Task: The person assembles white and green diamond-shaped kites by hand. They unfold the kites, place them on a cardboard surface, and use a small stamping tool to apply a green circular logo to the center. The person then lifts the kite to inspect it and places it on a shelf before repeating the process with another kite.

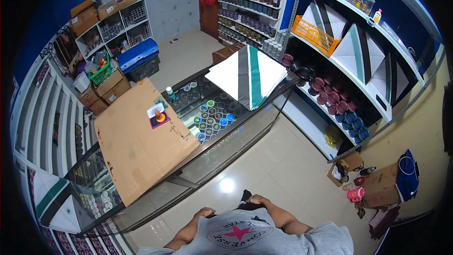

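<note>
Both my hands are low at my waist, in front of my grey T-shirt. My left hand point(206, 212) has its fingers curled in against dark clothing. On the other side, my right hand point(256, 199) is closed near the same dark cloth; what either hand holds is hidden. Beyond them is a long glass display counter point(226, 138). A flat cardboard sheet point(137, 156) covers its left part. On it sit an orange-handled stamp point(160, 117) and an ink pad point(153, 123) with a purple edge. A stack of white sheets with black and green stripes point(229, 73) lies at the counter's right end.
A small green-labelled bottle point(171, 93) stands beside the cardboard. Shelves point(356, 82) at right hold striped white packets, an orange basket point(315, 35) and dark red and blue rolls. Cardboard boxes point(381, 186) and a pink jug point(355, 194) stand on the floor at right.
</note>
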### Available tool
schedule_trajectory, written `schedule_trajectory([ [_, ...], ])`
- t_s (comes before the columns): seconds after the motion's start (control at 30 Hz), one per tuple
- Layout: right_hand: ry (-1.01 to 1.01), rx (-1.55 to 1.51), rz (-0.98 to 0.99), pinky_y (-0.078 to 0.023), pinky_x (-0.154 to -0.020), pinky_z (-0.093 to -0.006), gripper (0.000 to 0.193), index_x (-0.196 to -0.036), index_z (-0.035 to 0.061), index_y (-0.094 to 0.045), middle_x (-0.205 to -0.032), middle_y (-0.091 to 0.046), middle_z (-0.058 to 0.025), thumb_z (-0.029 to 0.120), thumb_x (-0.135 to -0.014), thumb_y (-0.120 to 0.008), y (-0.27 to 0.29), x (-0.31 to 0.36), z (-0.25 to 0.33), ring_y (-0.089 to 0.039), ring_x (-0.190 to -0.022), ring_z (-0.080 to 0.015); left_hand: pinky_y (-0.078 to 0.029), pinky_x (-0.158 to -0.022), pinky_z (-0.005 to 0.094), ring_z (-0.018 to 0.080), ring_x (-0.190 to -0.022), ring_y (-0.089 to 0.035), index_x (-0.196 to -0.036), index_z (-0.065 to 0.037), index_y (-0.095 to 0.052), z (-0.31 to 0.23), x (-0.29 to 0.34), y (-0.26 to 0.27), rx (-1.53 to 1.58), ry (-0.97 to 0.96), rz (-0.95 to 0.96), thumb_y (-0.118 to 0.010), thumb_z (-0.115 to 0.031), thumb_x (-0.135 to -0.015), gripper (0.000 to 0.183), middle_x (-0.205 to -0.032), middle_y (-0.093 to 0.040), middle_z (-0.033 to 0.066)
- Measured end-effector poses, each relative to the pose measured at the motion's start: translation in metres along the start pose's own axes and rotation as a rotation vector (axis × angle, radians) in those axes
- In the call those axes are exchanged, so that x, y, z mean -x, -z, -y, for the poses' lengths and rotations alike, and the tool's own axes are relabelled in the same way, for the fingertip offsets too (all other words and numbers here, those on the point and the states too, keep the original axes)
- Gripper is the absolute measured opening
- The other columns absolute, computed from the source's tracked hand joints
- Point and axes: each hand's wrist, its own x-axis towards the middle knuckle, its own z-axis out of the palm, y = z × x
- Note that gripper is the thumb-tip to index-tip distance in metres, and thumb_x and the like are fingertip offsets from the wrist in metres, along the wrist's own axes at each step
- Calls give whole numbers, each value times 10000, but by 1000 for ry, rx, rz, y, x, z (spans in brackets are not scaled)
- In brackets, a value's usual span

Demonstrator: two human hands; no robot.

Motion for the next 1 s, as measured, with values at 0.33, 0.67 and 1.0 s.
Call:
schedule_trajectory([
  [0.33,-76,-202,-87,-443,-965,-349,391,-1104,170,-692,-1156,-654,-89,423,-843,-549,30,7,-94,-584,-1115,-263,-463,-905,301,181,-1000,-627,-1046,-112,-696,-84,-55,-34,-19,-108,-223,-537,-251,-851,288,-1029,-698,37],
  [0.67,-100,-304,-137,-480,-889,-320,310,-1003,137,-718,-1034,-696,-76,271,-764,-572,39,10,-87,-638,-993,-240,-463,-933,320,196,-1053,-619,-1040,-174,-714,-101,-48,-30,-10,61,-184,-549,-307,-837,294,-1076,-692,43],
  [1.0,-119,-344,-345,-490,-875,-328,338,-977,162,-709,-1006,-696,-82,366,-725,-612,50,-11,-77,-642,-967,-247,-510,-701,291,132,-765,-629,-1061,-120,-686,-72,-59,-12,-143,85,-163,-531,-228,-841,290,-909,-693,27],
])
